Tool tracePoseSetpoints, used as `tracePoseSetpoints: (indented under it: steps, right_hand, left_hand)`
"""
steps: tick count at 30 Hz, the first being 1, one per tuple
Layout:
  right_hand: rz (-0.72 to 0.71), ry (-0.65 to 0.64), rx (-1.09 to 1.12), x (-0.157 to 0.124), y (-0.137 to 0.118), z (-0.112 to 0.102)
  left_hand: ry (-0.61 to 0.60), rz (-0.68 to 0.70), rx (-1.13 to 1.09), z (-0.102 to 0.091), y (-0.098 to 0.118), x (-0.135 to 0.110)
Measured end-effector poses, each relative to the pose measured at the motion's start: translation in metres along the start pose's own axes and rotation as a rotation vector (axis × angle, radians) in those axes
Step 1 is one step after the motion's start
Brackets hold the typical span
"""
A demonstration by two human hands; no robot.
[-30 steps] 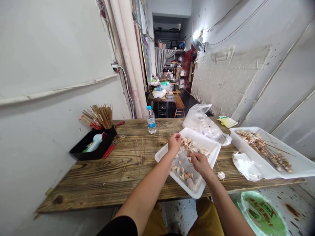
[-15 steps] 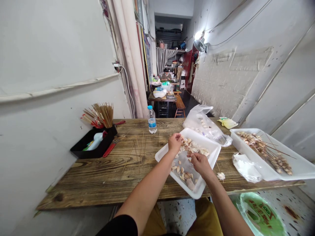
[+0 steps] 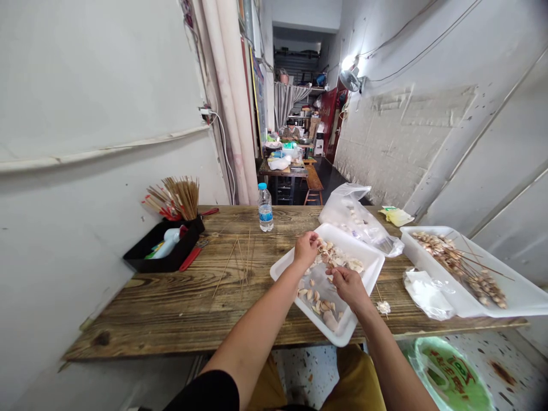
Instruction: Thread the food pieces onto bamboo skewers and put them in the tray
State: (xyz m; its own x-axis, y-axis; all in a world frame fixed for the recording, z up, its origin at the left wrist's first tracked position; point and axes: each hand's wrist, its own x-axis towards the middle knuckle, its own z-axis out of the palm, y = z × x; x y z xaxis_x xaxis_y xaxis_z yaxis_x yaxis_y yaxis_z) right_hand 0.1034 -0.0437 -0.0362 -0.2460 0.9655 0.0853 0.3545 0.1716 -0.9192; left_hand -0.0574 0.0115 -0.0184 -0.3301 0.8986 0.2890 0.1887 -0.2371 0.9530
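A white tray (image 3: 287,264) of pale meat pieces (image 3: 342,262) lies in front of me on the wooden table (image 3: 180,308). My left hand (image 3: 305,249) hovers curled over the tray's far side, its fingers closed on a piece I cannot make out. My right hand (image 3: 349,283) is over the tray's middle, fingers pinched together on something small, possibly a thin skewer. Several loose bamboo skewers (image 3: 240,264) lie on the table to the left of the tray.
A water bottle (image 3: 265,208) stands behind the skewers. A black bin (image 3: 158,253) with upright skewers sits at the left. At the right: a clear plastic bag (image 3: 355,220), a white tray of finished skewers (image 3: 464,267), a crumpled bag (image 3: 426,291). A green bin (image 3: 449,371) sits below.
Both hands stay over the tray with only small finger movements. The view has tipped slightly, nothing else has moved.
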Motion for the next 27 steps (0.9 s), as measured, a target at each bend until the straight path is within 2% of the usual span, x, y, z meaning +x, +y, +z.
tracePoseSetpoints:
  steps: [5, 7, 9, 13, 18, 20, 22, 27]
  right_hand:
    - [0.013, 0.007, 0.001, -0.001, -0.002, 0.001]
    - [0.006, 0.021, 0.005, -0.001, -0.003, 0.001]
    - [-0.011, 0.034, 0.006, -0.001, -0.004, 0.0]
    - [-0.042, 0.014, 0.012, -0.002, -0.004, 0.0]
    - [-0.075, -0.009, 0.017, 0.0, -0.002, 0.002]
    - [-0.073, -0.007, 0.009, 0.002, -0.002, 0.003]
    - [-0.071, -0.01, 0.004, 0.002, -0.001, 0.004]
    - [-0.082, 0.001, -0.03, 0.001, -0.004, 0.005]
  left_hand:
    - [-0.015, 0.06, 0.046, 0.0, -0.001, 0.0]
    - [0.014, 0.04, -0.034, 0.003, -0.003, 0.0]
    - [0.052, -0.045, -0.229, 0.007, -0.004, 0.0]
    - [0.065, -0.352, -0.643, 0.008, 0.0, 0.0]
    - [-0.077, -0.69, -0.835, -0.002, 0.012, -0.001]
    - [-0.15, -0.742, -0.917, -0.004, 0.017, -0.002]
    - [-0.169, -0.768, -0.976, -0.003, 0.021, -0.003]
    - [-0.103, -0.786, -1.021, 0.004, 0.026, -0.007]
